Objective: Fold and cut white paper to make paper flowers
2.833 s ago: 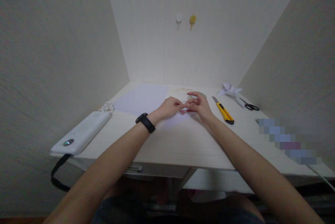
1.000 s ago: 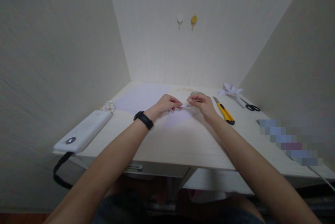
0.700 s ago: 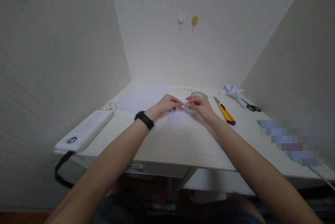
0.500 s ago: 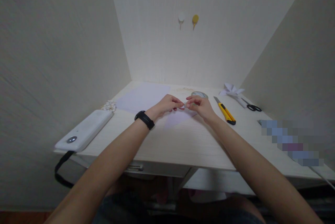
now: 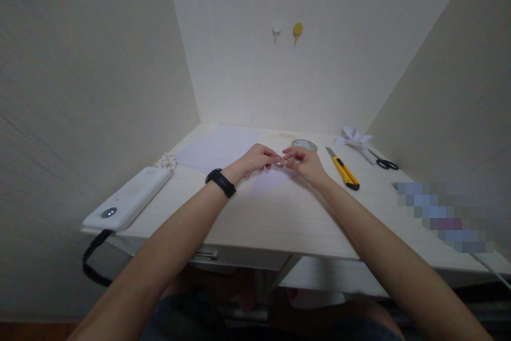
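A pale lilac sheet of paper (image 5: 269, 181) lies at the middle of the desk, one corner pointing toward me. My left hand (image 5: 259, 158), with a black watch (image 5: 221, 181) on its wrist, pinches the paper's far part. My right hand (image 5: 303, 163) meets it fingertip to fingertip, closed in a pinch on the same paper. The fingers hide most of the pinched part, so its fold cannot be made out. Just behind my right hand is a roll of tape (image 5: 304, 144).
More lilac paper (image 5: 219, 144) lies at the back left. Right of my hands are a yellow utility knife (image 5: 344, 169) with its blade out, a folded paper pinwheel (image 5: 353, 137) and black scissors (image 5: 386, 164). A white box-like device (image 5: 130, 197) stands left. Walls enclose the desk.
My right fingertips have shifted very slightly left, toward my left fingers. Both hands keep their pinch, and the paper lies almost unchanged.
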The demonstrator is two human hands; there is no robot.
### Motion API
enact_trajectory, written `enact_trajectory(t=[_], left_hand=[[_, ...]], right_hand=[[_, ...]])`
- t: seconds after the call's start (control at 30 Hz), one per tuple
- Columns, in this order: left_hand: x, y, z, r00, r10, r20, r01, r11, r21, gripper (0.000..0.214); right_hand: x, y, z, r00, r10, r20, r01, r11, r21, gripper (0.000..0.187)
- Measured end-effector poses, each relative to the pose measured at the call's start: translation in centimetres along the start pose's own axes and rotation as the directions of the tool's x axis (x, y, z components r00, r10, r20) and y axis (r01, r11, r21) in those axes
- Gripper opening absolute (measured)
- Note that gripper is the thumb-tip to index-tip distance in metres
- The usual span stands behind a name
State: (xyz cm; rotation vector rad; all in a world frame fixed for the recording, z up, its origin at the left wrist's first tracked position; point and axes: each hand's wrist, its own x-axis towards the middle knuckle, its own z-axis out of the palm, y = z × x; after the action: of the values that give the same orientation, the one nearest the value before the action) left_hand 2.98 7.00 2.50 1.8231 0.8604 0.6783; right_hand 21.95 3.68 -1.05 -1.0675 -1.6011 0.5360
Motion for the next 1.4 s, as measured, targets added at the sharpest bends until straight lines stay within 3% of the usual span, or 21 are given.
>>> enact_trajectory(t=[0.13,0.43,0.6,1.0,1.17,1.4], left_hand=[[0.1,-0.1,0.0,1.000,-0.015,-0.003,0.015,1.000,-0.015,0.015],[-0.2,0.4,-0.1,1.000,-0.002,0.007,0.002,1.000,-0.001,0.022],[-0.1,0.3,-0.1,1.000,-0.006,-0.021,0.006,1.000,-0.002,0.028],[0.0,0.1,-0.1,0.999,0.036,-0.012,-0.036,0.999,-0.022,0.019],[-0.1,0.2,0.0,0.999,0.047,-0.003,-0.047,0.999,-0.012,0.017],[-0.1,0.7,0.2,0.992,-0.060,-0.114,0.043,0.989,-0.143,0.006]], right_hand=[[0.0,0.3,0.1,1.000,0.007,-0.006,-0.007,0.999,-0.035,0.013],[-0.2,-0.6,0.2,0.997,-0.075,-0.021,0.064,0.944,-0.323,0.009],[-0.5,-0.9,0.4,0.997,-0.069,-0.032,0.055,0.944,-0.326,0.009],[-0.7,-1.8,0.6,0.994,-0.019,-0.108,-0.026,0.919,-0.395,0.012],[-0.6,-1.8,0.6,0.992,0.024,-0.120,-0.063,0.939,-0.339,0.027],[-0.8,-2.3,0.4,0.982,-0.087,-0.166,0.023,0.935,-0.353,0.023]])
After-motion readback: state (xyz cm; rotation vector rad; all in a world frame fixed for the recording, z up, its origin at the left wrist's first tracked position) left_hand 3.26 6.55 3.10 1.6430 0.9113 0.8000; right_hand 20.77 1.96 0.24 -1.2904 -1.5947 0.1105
